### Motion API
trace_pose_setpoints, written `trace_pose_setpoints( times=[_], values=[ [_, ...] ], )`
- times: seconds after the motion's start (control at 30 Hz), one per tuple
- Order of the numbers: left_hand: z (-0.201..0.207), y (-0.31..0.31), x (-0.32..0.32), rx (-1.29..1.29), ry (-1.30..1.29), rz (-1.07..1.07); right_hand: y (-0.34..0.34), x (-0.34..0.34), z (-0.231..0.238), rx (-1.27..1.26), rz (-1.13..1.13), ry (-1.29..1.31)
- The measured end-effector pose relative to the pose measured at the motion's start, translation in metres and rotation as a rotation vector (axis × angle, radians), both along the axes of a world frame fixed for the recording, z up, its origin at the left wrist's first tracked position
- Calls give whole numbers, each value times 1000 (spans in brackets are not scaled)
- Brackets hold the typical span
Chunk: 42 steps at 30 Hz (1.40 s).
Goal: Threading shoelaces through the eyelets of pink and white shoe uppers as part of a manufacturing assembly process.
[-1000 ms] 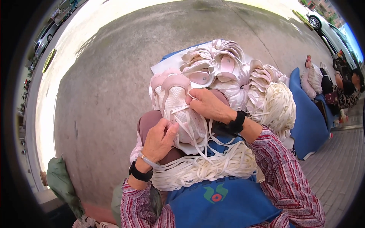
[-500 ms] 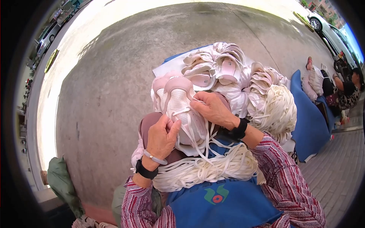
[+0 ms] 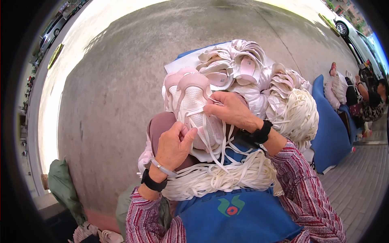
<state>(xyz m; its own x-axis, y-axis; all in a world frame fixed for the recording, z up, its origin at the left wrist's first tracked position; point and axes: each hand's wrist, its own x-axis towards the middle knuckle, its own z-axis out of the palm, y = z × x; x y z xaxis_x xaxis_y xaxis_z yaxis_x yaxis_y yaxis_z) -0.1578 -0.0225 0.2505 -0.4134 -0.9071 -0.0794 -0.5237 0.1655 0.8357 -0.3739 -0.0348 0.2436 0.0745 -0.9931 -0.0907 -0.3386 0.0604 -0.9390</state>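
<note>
Concrete ground (image 3: 113, 101) | green sack (image 3: 60, 182), contents hidden | right fingers (image 3: 212, 109) pinch lace (image 3: 215, 102) | left fingers (image 3: 187, 140) at shoe upper (image 3: 192, 94), hold unclear

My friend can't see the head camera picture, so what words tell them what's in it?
A person's right hand pinches a white lace on a pink-and-white shoe upper, with the left hand close to its lower left side. A long bundle of white laces lies nearer the body, and more shoe uppers are piled beyond.

Right grip (image 3: 231, 108) pinches white lace (image 3: 214, 101); left grip (image 3: 171, 146) by pale shoe upper (image 3: 194, 94).
</note>
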Motion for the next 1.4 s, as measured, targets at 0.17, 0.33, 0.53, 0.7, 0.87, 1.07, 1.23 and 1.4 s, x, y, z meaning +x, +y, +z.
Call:
trace_pose_setpoints(
  times=[0.17,0.33,0.53,0.7,0.87,1.07,1.23,1.4],
  values=[
    [0,-21,3,207,141,89,-2,5,0,-77,1,201],
    [3,-28,2,286,69,69,-5,4,0,-45,38,179],
    [-1,-15,-4,-170,92,127,4,-2,9,18,-7,15],
    [0,-14,-9,-535,-57,27,14,5,14,-264,13,230],
    [6,-20,-13,-659,-223,-34,12,13,12,-489,12,370],
    [10,-24,-19,-653,-329,-131,15,22,12,-490,-4,452],
    [13,-23,-16,-641,-173,-180,15,26,12,-434,1,481],
    [17,-20,-2,-217,67,8,9,26,10,-469,23,433]
  ],
)
